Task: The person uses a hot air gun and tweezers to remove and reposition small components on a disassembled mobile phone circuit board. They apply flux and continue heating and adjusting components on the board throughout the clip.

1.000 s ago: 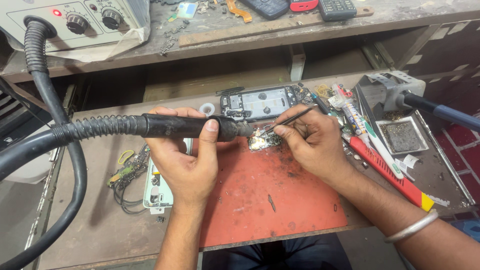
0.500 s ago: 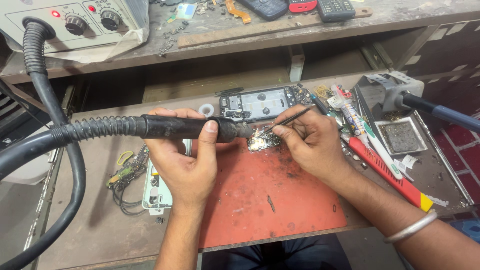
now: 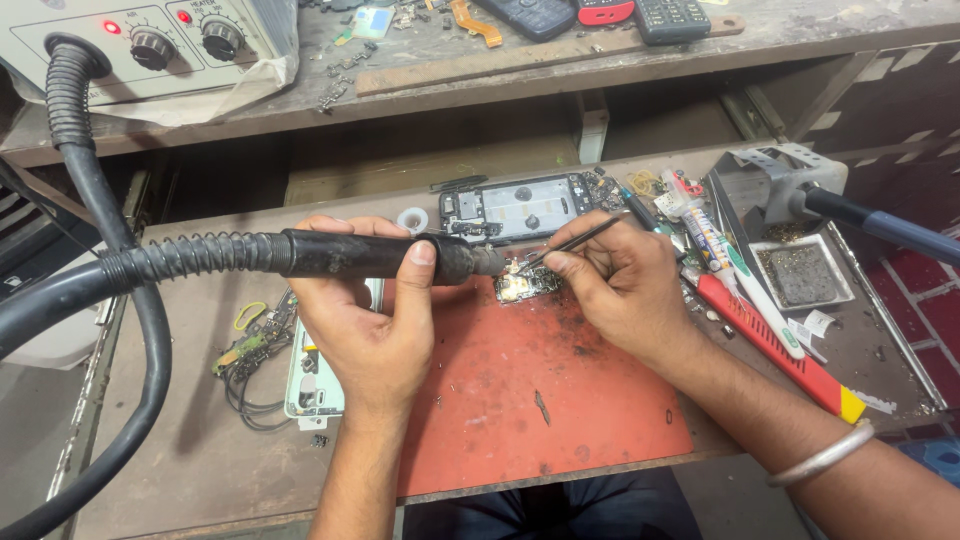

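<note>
- Left hand [image 3: 365, 320], grip clamped round a black hot-air wand with ribbed hose [image 3: 370, 255], holds it level so the nozzle bears on a small bare circuit board [image 3: 527, 287].
- Board lies at the top edge of one red rubber mat [image 3: 530, 400] on the counter [image 3: 150, 470].
- Right hand [image 3: 625, 290] pinches thin dark tweezers [image 3: 565, 243], tips at the board, likely to steady a part.
- One opened phone frame [image 3: 520, 207] lies just behind.
</note>
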